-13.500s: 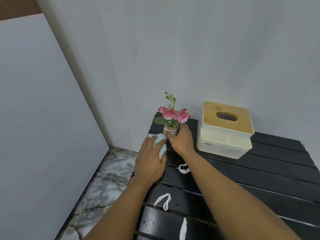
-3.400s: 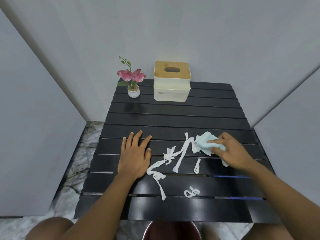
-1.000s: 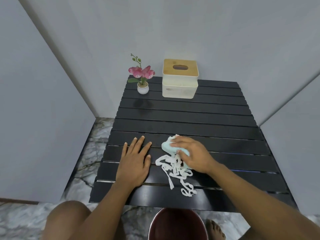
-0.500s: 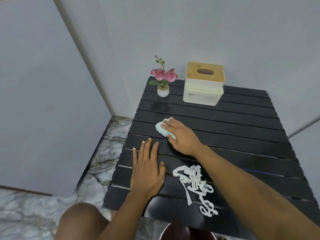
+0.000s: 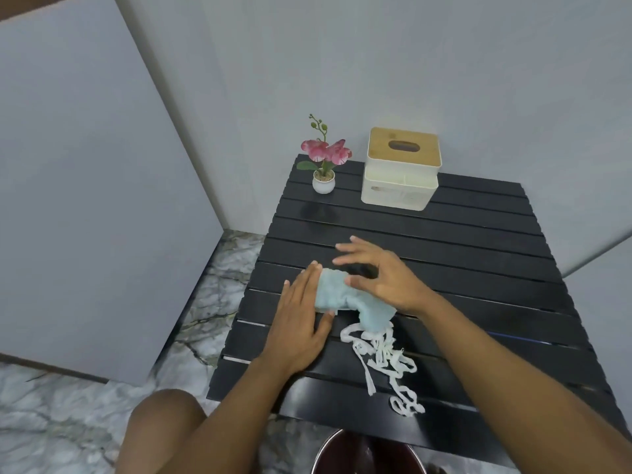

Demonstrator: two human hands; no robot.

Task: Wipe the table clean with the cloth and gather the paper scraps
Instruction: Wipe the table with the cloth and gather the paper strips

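A light blue cloth [image 5: 337, 294] lies crumpled on the black slatted table [image 5: 478, 268], near its left side. My left hand [image 5: 301, 319] lies flat on the table, straight fingers touching the cloth's left edge. My right hand [image 5: 379, 271] hovers over the cloth's right part with fingers spread and straight, thumb against the cloth. The white paper scraps [image 5: 379, 350] sit in one tangled pile just in front of the cloth, with one curl [image 5: 407, 405] trailing toward the front edge.
A small pink flower in a white pot [image 5: 323, 181] and a white tissue box with a wooden lid [image 5: 400, 169] stand at the table's far edge by the wall. A dark red bowl [image 5: 369, 453] sits below the front edge. My knee [image 5: 164, 425] is at the lower left.
The cloth came toward me from farther up the table, close to the scrap pile. My left hand slid onto its left edge. My right hand lifted its fingers off the cloth.
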